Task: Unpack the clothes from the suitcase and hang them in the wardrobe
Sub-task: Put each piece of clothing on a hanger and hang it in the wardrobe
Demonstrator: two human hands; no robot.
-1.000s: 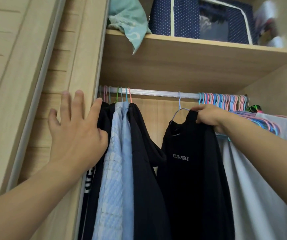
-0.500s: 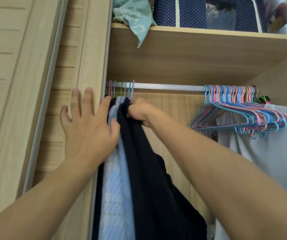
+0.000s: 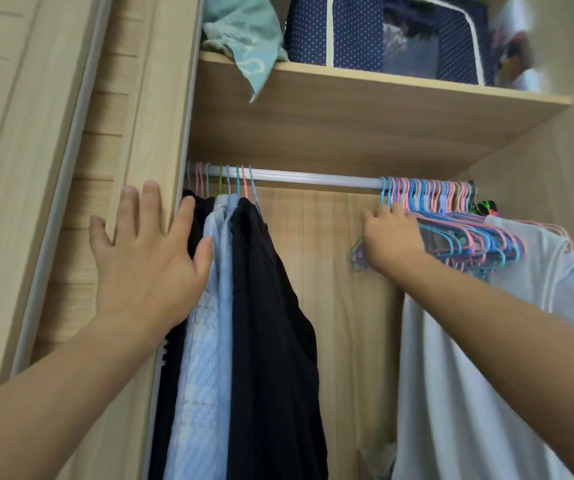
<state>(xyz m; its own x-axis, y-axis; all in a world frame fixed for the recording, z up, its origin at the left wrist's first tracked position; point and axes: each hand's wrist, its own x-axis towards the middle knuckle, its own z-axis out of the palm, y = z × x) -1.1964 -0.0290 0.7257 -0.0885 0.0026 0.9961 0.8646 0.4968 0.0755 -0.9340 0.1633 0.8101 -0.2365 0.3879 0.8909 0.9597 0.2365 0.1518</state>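
The left hand (image 3: 147, 258) lies flat with fingers spread, palm against the wardrobe's side panel (image 3: 161, 98) and thumb touching the hung clothes (image 3: 244, 306) bunched at the left end of the rail (image 3: 313, 177): dark tops and a pale blue shirt, all on hangers. The right hand (image 3: 391, 237) reaches to the cluster of empty pink and blue hangers (image 3: 458, 230) packed at the rail's right end, fingers curled in among them; whether it has actually closed on one I cannot tell. The hangers look tightly nested, so pulling one could drag several neighbours along or tip them off the rail. A white garment (image 3: 486, 341) hangs just beside and below the cluster, and a hook could snag it on the way out. If the left hand lifts, the bunched clothes may spread back into the open middle of the rail. The suitcase is out of view.
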